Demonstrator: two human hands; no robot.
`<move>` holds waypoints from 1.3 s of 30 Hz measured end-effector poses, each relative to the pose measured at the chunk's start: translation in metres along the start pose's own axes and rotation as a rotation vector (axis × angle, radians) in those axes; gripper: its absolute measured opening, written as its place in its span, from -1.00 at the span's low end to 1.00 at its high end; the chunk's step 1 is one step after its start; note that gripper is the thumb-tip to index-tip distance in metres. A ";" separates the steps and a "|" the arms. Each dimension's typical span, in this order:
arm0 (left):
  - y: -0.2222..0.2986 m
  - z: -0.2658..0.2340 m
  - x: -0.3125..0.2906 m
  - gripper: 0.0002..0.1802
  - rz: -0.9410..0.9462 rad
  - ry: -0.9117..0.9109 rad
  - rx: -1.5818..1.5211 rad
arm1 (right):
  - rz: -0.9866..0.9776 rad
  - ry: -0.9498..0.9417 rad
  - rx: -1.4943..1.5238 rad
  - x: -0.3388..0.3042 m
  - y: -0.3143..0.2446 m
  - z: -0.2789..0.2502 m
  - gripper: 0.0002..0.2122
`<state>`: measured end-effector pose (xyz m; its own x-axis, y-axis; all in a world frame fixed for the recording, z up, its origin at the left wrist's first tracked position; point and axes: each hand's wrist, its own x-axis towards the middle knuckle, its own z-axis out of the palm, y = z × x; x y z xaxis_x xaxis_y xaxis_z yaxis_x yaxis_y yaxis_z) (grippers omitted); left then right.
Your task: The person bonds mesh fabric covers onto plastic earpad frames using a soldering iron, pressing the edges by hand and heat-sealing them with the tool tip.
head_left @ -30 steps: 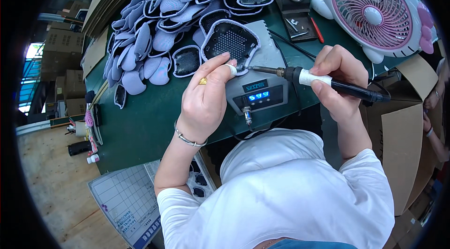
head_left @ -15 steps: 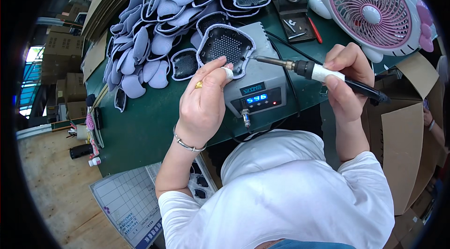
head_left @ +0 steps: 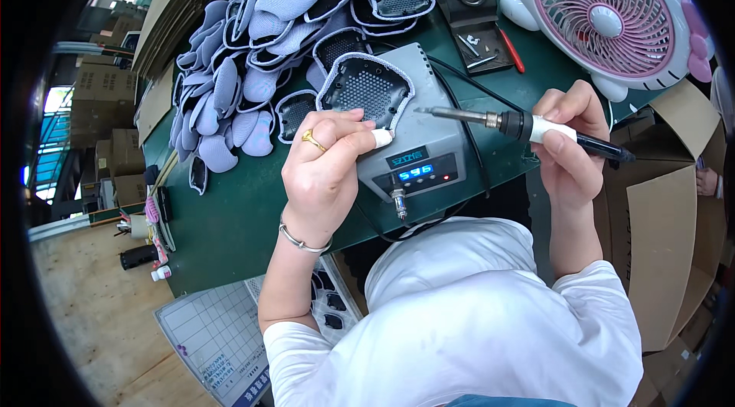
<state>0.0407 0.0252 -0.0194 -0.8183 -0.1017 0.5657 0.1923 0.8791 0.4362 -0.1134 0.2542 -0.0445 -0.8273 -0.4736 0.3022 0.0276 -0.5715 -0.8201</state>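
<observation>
My left hand (head_left: pixel 321 169) has its fingers and bandaged thumb closed on the lower edge of a shell-shaped pad (head_left: pixel 369 91). The pad has a black perforated plastic face and a pale lavender fabric rim, and it rests on a grey soldering station (head_left: pixel 436 139) with a lit blue display. In my right hand (head_left: pixel 570 139) is a soldering iron (head_left: pixel 514 124), gripped by its white-wrapped handle between thumb and fingers. Its metal tip points left and sits just off the pad's right edge, apparently not touching it.
A heap of similar pads (head_left: pixel 260 39) covers the back left of the green table (head_left: pixel 230 231). Behind the station stands a black iron holder (head_left: pixel 467 9) beside a red-handled tool (head_left: pixel 511 51). A pink-and-white fan (head_left: pixel 605 20) is at back right, above an opened cardboard box (head_left: pixel 658 231).
The iron's tip has backed off from the pad's right edge and lowered slightly. My left fingers have curled more, and the thumb has shifted along the pad's lower edge.
</observation>
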 end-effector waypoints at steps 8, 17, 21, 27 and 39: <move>0.010 0.007 -0.005 -0.80 -0.035 0.095 0.035 | -0.120 -0.172 -0.289 -0.003 0.002 0.010 -0.82; 0.009 0.009 -0.006 -0.74 0.004 0.129 0.047 | -0.166 -0.379 -0.520 0.012 -0.006 0.017 -0.82; 0.002 0.003 -0.001 -0.71 0.076 0.042 0.103 | -0.231 -0.250 -0.425 0.013 -0.003 0.015 -0.82; -0.012 -0.007 -0.002 -0.71 -0.337 0.231 -0.442 | -0.204 -0.028 -0.178 0.009 -0.002 0.001 -0.83; -0.010 -0.011 0.002 -0.70 -0.611 0.536 -0.950 | -0.148 0.026 -0.070 0.004 -0.008 0.000 -0.85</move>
<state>0.0430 0.0112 -0.0150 -0.6309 -0.7473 0.2086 0.3559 -0.0399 0.9337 -0.1169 0.2575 -0.0368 -0.8339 -0.3697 0.4097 -0.1335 -0.5853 -0.7997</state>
